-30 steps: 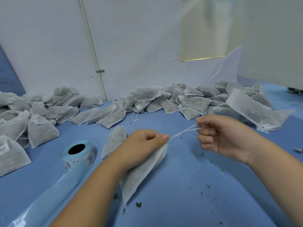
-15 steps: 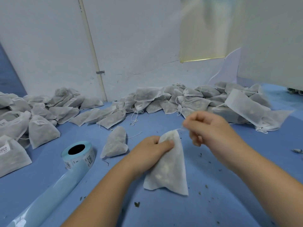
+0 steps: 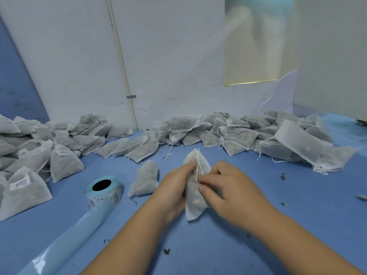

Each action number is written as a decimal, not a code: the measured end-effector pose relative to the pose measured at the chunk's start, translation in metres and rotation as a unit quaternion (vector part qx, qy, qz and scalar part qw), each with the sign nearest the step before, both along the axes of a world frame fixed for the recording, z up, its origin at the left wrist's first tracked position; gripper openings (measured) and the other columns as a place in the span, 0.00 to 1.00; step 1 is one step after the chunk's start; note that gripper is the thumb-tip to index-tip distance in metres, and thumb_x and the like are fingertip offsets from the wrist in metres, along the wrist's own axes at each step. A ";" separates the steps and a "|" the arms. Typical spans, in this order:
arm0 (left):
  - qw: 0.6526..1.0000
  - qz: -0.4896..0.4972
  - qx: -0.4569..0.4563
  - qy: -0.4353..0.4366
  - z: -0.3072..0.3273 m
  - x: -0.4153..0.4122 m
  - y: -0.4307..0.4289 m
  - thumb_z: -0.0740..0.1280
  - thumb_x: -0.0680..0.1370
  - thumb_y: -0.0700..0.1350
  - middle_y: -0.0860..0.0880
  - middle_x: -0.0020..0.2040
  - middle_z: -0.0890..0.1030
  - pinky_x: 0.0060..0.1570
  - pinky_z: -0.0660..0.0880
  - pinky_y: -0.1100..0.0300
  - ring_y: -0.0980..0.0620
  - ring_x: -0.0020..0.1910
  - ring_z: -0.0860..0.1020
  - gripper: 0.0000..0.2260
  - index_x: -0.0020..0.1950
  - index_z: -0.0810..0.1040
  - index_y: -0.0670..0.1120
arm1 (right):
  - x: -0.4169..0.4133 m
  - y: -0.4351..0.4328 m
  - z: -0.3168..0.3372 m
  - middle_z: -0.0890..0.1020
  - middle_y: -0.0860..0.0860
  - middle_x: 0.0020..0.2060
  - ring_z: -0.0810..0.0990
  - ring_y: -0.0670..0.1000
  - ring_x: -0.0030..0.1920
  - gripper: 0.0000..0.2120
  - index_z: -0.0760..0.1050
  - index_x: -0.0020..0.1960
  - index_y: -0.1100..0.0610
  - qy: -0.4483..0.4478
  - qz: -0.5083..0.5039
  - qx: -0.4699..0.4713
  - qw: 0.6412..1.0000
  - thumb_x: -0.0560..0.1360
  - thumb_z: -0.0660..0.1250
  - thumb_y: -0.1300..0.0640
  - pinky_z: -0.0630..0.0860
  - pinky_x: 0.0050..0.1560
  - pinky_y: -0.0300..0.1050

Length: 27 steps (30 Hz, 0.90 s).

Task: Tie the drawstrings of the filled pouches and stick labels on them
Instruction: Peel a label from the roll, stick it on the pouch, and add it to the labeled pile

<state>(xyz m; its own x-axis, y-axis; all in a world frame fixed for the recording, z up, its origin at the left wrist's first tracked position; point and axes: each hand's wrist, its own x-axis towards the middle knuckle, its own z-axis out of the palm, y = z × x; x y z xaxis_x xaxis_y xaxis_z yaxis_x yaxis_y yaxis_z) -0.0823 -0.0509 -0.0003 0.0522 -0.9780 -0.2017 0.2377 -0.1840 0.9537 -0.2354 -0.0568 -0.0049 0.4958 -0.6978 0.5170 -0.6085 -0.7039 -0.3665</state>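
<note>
Running near-to-far, pouch (image 3: 194, 207), neck away, drawstring (image 3: 197, 169) pinched

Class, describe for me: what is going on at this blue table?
A person is tying one filled pouch: the left hand grips it while the right hand pinches its drawstring. A label roll lies to the left, beside labelled pouches; a pile of pouches with loose strings waits along the wall.

White pouches (image 3: 195, 187), pale-blue label roll (image 3: 103, 192), blue table (image 3: 278, 225).
</note>
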 end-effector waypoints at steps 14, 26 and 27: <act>0.993 0.118 -0.012 -0.020 0.021 0.087 0.065 0.65 0.77 0.38 0.37 0.47 0.83 0.48 0.78 0.51 0.41 0.45 0.83 0.09 0.55 0.78 0.37 | 0.031 0.042 -0.006 0.58 0.31 0.60 0.68 0.36 0.55 0.27 0.55 0.71 0.36 0.084 0.167 -0.012 0.982 0.73 0.51 0.32 0.66 0.53 0.30; 0.980 0.156 0.092 -0.086 0.009 0.191 0.124 0.69 0.76 0.41 0.42 0.39 0.83 0.35 0.76 0.58 0.45 0.34 0.81 0.05 0.48 0.81 0.41 | 0.116 0.029 -0.016 0.70 0.33 0.56 0.71 0.33 0.47 0.17 0.71 0.66 0.45 0.035 0.147 0.058 0.987 0.79 0.60 0.57 0.66 0.49 0.26; 0.979 0.147 0.089 -0.114 0.009 0.188 0.124 0.69 0.75 0.40 0.43 0.35 0.82 0.33 0.74 0.60 0.46 0.31 0.80 0.02 0.44 0.79 0.42 | 0.130 0.024 -0.011 0.71 0.37 0.59 0.71 0.35 0.50 0.18 0.70 0.67 0.45 0.039 0.142 0.053 0.988 0.79 0.58 0.59 0.67 0.51 0.29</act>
